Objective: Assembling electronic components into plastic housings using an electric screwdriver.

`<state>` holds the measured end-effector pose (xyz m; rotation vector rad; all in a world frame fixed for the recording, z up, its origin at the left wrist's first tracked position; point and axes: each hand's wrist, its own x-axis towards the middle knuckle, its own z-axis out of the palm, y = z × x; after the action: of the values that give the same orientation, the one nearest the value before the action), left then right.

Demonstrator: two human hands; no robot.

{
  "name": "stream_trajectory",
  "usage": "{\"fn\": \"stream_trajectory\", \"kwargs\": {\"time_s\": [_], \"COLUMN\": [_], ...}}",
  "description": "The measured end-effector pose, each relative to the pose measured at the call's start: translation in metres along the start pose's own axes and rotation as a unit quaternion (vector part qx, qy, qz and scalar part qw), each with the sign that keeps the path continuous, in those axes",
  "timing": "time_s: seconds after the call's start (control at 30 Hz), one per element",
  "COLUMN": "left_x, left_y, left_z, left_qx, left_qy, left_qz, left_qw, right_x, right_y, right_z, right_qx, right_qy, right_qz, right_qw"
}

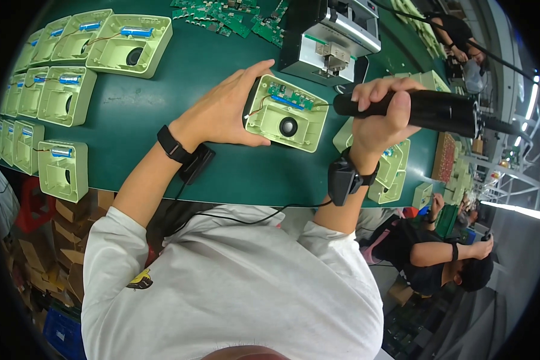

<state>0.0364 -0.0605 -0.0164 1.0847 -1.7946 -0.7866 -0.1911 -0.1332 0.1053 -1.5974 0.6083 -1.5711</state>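
Observation:
My left hand (225, 113) grips the left end of a pale green plastic housing (315, 131), thumb along its near side and fingers at its far side. Inside it sit a green circuit board (300, 98), a blue cylindrical battery (287, 102) with thin wires, and a round black speaker (288, 126). Wrapped in my right hand (383, 114) is a black electric screwdriver (447, 112), held nearly level. Its thin bit points left and reaches the housing's right edge by the board; whether the tip touches a screw is too small to tell.
Rows of similar housings (153, 60) with batteries stand at the left. Loose circuit boards (222, 15) lie at the back, beside a black and silver machine (318, 57). More housings (393, 180) are under my right wrist. Co-workers (438, 252) are at the right; cardboard boxes (72, 240) lie below the table.

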Motion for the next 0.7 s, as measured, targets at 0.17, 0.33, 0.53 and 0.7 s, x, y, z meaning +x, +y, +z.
{"fn": "stream_trajectory", "kwargs": {"time_s": [0.17, 0.33, 0.53, 0.7], "left_x": [-0.002, 0.001, 0.002, 0.0], "left_y": [0.001, 0.0, 0.001, 0.002], "left_z": [0.001, 0.0, 0.001, 0.001], "left_qx": [-0.003, -0.001, -0.002, 0.006], "left_qy": [0.003, 0.007, 0.0, -0.004], "left_qz": [-0.002, -0.002, -0.011, -0.017], "left_qw": [1.0, 1.0, 1.0, 1.0], "right_x": [-0.011, -0.016, -0.016, -0.018], "right_y": [0.009, 0.017, 0.018, 0.019], "right_z": [0.008, 0.007, -0.001, -0.005], "right_qx": [-0.013, -0.013, -0.007, -0.004], "right_qy": [0.015, 0.049, 0.044, 0.038], "right_qz": [0.019, 0.022, 0.023, 0.025], "right_qw": [1.0, 0.998, 0.999, 0.999]}}
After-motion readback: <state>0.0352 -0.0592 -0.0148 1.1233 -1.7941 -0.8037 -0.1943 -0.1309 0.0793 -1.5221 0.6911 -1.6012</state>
